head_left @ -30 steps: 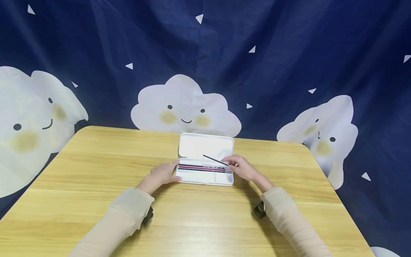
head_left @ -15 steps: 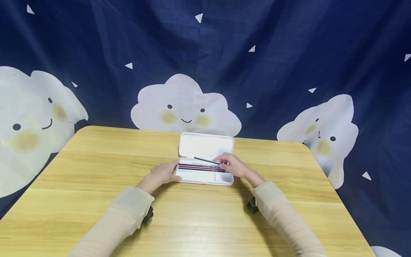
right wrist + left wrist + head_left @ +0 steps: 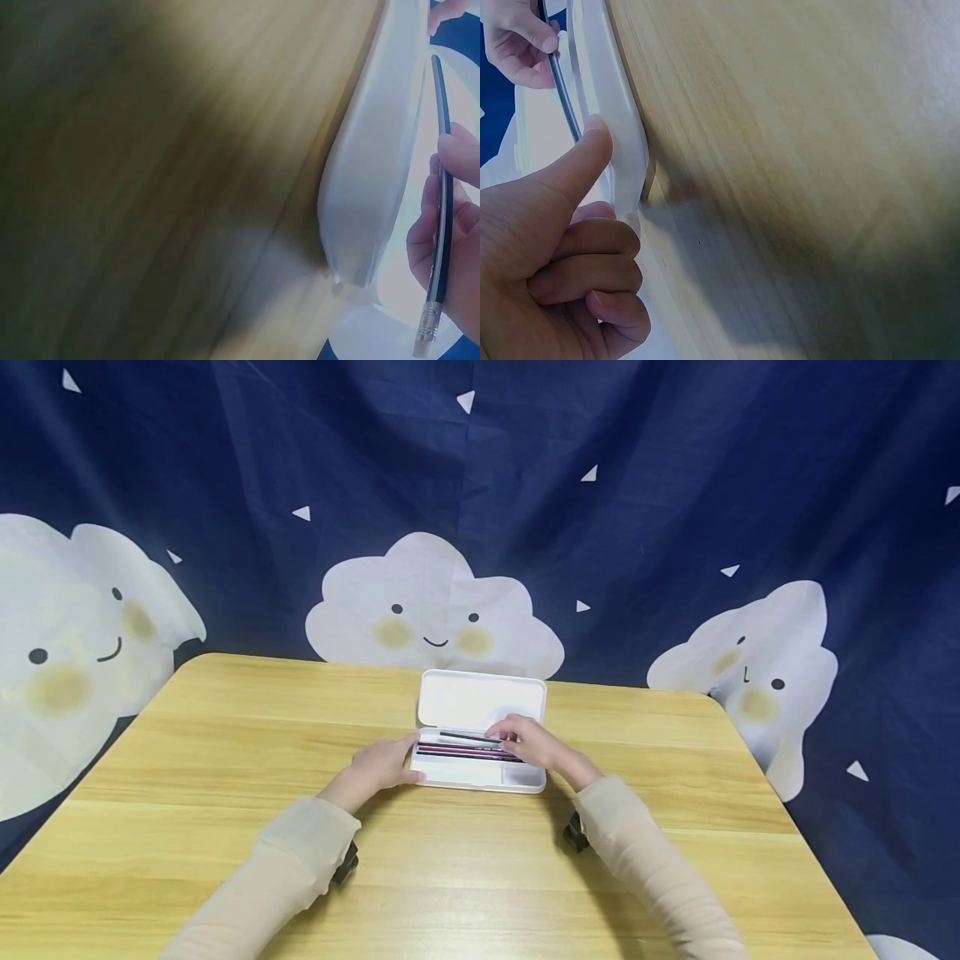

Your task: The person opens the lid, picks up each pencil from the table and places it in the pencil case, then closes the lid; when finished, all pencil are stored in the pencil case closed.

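Note:
A white pencil case (image 3: pixel 457 775) lies on the table with its lid (image 3: pixel 468 697) raised at the back. My left hand (image 3: pixel 378 764) grips the case's left end, thumb at the front edge and fingers toward the back. Between thumb and fingers my right hand (image 3: pixel 534 745) pinches a dark pencil (image 3: pixel 441 97), which has a metal band and pale eraser at one end. That pencil slants over the back part of the case, pointing left. Several dark and reddish pencils (image 3: pixel 450 749) lie side by side inside, their right ends hidden behind the right hand.
The wooden table (image 3: pixel 480 877) extends around the case on every side. Behind it hangs a dark blue curtain (image 3: pixel 600 410) with white clouds and triangles. A small black device (image 3: pixel 576 833) sits at the right wrist, and another (image 3: pixel 345 864) at the left.
My right hand has moved left over the case with the pencil, which now lies lower and flatter, nearly in line with the others. The left hand and the case have stayed put.

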### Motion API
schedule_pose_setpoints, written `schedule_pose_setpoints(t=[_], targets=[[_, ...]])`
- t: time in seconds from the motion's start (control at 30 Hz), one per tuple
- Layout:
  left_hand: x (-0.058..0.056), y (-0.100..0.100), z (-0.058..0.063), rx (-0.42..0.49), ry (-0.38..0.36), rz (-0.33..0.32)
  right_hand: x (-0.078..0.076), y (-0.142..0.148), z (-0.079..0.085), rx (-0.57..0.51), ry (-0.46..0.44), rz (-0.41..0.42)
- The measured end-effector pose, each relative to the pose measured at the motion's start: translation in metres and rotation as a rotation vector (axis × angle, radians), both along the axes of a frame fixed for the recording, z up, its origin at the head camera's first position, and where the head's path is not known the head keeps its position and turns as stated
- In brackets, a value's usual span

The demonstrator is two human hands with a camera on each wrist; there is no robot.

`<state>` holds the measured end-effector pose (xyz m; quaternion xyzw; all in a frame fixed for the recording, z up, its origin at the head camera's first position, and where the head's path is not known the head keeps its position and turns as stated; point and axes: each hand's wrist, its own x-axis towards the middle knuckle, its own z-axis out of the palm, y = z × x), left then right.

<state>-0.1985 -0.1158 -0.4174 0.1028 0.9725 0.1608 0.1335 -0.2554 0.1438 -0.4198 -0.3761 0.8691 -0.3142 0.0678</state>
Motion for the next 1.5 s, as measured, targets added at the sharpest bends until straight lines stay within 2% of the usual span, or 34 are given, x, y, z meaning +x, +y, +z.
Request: schedule_pose_setpoints(t=[0.2, 0.43, 0.87, 1.07, 1.37, 1.5], targets=[[0.0, 0.0, 0.001, -0.009, -0.008, 0.003, -0.003, -0.012, 0.0, 0.052, 0.026, 0.013], [0.002, 0.001, 0.004, -0.01, -0.014, 0.005, -0.005, -0.023, 0.002, 0.136, 0.095, 0.05], [0.003, 0.001, 0.005, -0.002, -0.014, 0.002, -0.008, -0.037, 0.001, 0.186, 0.094, 0.05], [0.001, 0.001, 0.003, -0.01, -0.017, 0.005, -0.01, -0.04, -0.002, 0.227, 0.121, 0.048], [0.002, 0.002, 0.002, -0.014, -0.023, 0.009, -0.01, -0.038, -0.007, 0.24, 0.156, 0.052], [0.002, 0.002, 0.003, -0.011, -0.017, 0.005, -0.008, -0.035, -0.004, 0.187, 0.138, 0.048]])
